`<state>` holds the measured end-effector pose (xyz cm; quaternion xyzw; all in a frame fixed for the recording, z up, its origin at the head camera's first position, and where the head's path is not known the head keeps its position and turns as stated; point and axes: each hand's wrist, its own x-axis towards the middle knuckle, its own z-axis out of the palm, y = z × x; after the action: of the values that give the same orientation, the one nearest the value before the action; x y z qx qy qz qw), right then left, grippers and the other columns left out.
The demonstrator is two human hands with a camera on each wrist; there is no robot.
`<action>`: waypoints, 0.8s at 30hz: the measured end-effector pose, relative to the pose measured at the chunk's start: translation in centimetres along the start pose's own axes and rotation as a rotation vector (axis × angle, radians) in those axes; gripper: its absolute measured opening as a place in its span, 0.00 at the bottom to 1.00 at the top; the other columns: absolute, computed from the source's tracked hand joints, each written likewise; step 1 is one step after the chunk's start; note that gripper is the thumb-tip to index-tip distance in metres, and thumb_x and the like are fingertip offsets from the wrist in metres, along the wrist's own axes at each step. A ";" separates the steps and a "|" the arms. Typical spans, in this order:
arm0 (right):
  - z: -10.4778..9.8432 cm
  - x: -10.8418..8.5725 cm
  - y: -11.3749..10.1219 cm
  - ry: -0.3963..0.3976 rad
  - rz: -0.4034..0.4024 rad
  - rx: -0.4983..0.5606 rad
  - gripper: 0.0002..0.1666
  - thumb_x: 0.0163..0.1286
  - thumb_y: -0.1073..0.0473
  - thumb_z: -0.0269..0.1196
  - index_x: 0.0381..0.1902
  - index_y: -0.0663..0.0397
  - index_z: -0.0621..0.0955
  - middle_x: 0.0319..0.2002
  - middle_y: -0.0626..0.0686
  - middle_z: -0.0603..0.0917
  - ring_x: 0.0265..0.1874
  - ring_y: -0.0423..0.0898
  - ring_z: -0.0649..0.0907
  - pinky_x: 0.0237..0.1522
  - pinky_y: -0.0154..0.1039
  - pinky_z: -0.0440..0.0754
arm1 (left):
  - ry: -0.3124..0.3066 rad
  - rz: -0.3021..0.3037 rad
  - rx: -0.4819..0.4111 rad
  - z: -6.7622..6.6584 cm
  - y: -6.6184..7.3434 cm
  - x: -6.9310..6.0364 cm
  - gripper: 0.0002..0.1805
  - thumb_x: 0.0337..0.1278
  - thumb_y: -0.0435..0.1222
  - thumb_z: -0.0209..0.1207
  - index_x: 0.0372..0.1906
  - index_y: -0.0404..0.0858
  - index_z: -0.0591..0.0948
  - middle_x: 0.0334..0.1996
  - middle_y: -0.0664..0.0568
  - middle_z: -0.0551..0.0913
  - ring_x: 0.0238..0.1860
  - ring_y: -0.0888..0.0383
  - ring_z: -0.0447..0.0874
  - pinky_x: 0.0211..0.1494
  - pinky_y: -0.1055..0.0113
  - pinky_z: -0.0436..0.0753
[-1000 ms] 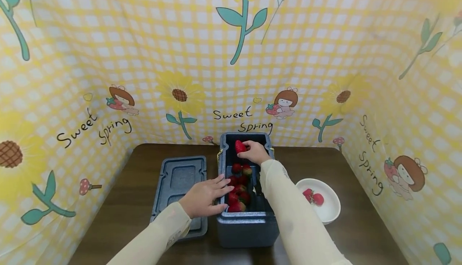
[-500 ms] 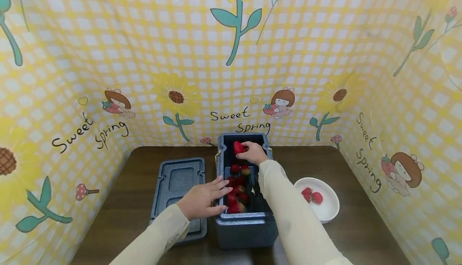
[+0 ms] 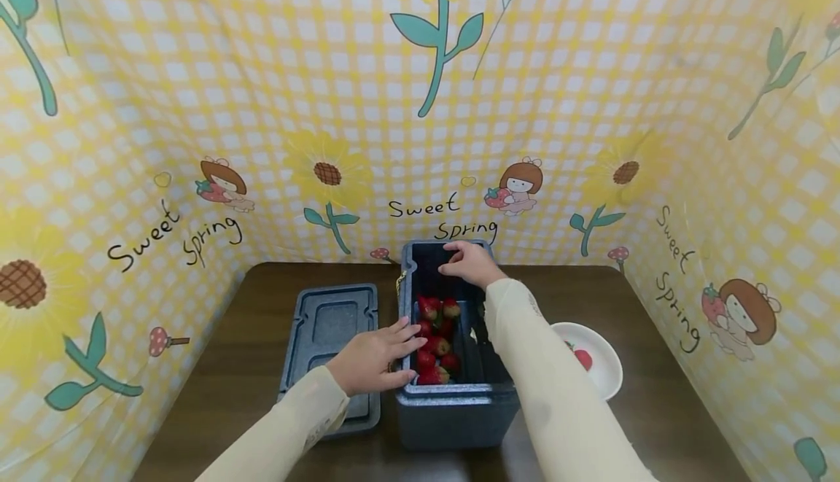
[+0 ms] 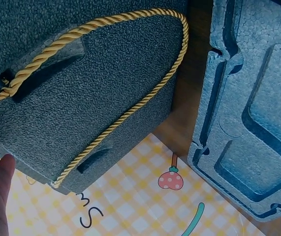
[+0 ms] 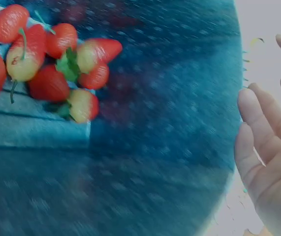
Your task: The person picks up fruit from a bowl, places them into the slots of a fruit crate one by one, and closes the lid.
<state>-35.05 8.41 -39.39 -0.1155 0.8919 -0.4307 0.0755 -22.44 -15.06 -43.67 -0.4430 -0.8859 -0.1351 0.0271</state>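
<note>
While the strawberries [image 3: 438,345] lie clustered inside the dark foam box [image 3: 453,420], mostly along its left wall, the right hand [image 3: 475,265] hangs over the box's far end, its thumb and forefinger bent a little and slightly apart, with nothing between them. Some of the fruit is red all over, some pale near the stem, and green leaves show in the right wrist view. These berries sit on a lighter, step-like surface; beyond its edge the far end of the box shows dark, bare floor or wall, blurred in that view.

Resting on the left rim, the left hand [image 3: 370,359] lies with fingers extended and spread, holding nothing. To the right, a white round bowl [image 3: 607,372] contains a red fruit [image 3: 582,359], partly covered by the cream right sleeve [image 3: 558,394].

Just beside the box on the left lies the lid [image 3: 335,329], flat, a strip of brown table [image 3: 663,416] between them. More tabletop stretches beyond the bowl. The box wall is pebbly and grey, with a twisted gold rope [image 4: 130,115] looped along it; the lid has rounded recesses and notched edges. Behind everything rises creased yellow-and-white checked cloth [image 3: 262,66].
</note>
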 end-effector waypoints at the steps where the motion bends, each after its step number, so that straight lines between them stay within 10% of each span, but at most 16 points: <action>1: -0.6 -0.2 -0.1 -0.001 -0.011 0.002 0.30 0.62 0.60 0.66 0.61 0.64 0.74 0.41 0.61 0.83 0.39 0.53 0.82 0.46 0.47 0.79 | 0.001 -0.001 0.003 0.0 0.1 0.1 0.29 0.65 0.51 0.51 0.64 0.39 0.74 0.64 0.45 0.72 0.66 0.46 0.67 0.56 0.54 0.78; 12: -5.8 -2.2 1.4 0.044 -0.044 0.002 0.31 0.61 0.63 0.65 0.61 0.68 0.73 0.40 0.64 0.83 0.37 0.54 0.81 0.40 0.44 0.79 | 0.005 -0.003 -0.017 0.3 -0.3 0.3 0.29 0.64 0.49 0.53 0.65 0.38 0.74 0.65 0.43 0.71 0.67 0.44 0.64 0.55 0.52 0.78; 24: -11.4 -7.2 8.7 0.000 0.039 -0.084 0.37 0.62 0.60 0.64 0.66 0.71 0.66 0.47 0.69 0.82 0.44 0.60 0.82 0.48 0.51 0.78 | 0.018 -0.005 -0.050 0.6 -0.2 0.3 0.29 0.64 0.48 0.53 0.64 0.36 0.74 0.65 0.42 0.71 0.67 0.42 0.65 0.54 0.51 0.78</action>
<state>-32.07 24.20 -38.96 -0.1012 0.9113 -0.3911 0.0791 -22.74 -14.84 -44.24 -0.4401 -0.8830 -0.1613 0.0237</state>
